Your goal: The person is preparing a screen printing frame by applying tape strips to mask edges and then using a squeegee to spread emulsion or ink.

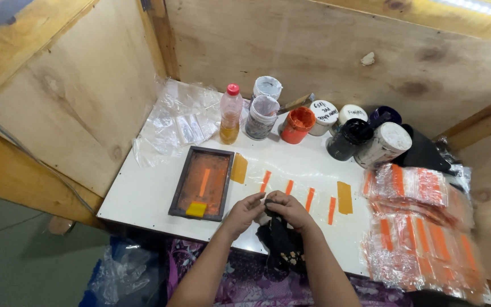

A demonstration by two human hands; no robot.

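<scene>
Over on the left, crumpled clear plastic bags (180,119) lie against the plywood wall, and just in front of them a small dark-framed printing screen (202,182) sits flat on the white table (137,196), its mesh stained orange, with a yellow squeegee (196,209) resting at its near edge. Behind it stands a clear bottle with a red cap (229,113), half full of amber liquid, and next to that a row of paint tubs: two wrapped in plastic, an open orange pot (297,125), then white-lidded and dark ones. A line of slanted orange stripes (288,187) runs across the middle of the table, on what looks like clear film. At the near edge the person's two hands meet. The left hand (245,211) has its fingers bent together, pinching the top of a black cloth (279,241), and the right hand (291,209) is curled over the same bunch, fingers clamped on it; the cloth hangs down from the hands over the table edge toward the lap. Farthest right, a heap of clear packets with orange printed bands (421,227) spills along the table.
</scene>
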